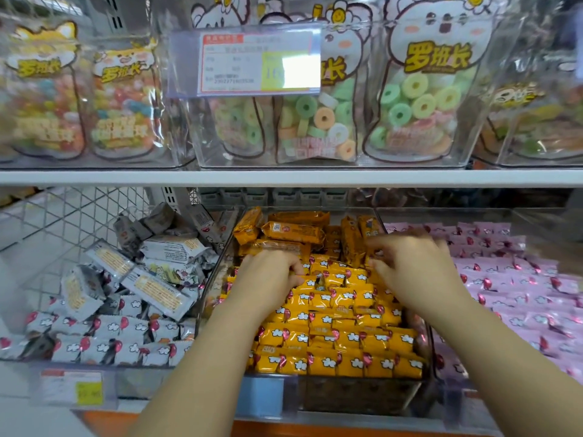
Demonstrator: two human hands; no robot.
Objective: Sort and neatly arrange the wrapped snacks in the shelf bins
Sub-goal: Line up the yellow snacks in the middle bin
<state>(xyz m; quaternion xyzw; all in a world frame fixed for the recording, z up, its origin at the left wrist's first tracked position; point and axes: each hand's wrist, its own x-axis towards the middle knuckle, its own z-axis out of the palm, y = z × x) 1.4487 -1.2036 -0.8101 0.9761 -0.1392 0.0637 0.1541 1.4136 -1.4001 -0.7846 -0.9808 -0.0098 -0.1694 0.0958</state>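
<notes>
Under white shelf board [284, 178], middle clear bin [362, 395] holds yellow snacks [340, 342] in rows, grey packs [126, 335] at 9 o'clock & pink packs [520, 294] at 3; my left hand [268, 275] at 10 has bent fingertips on the yellow ones, right hand [416, 272] at 2 is blurred w/ fingers bent, grip unclear for both.

The head camera faces the shelf [284, 177] front squarely from close by, looking forward and a little down. Its wide-angle view puts the middle bin [362, 395] low in the centre, with neighbouring bins cut off at both sides and the bags [419, 89] above filling the top.
</notes>
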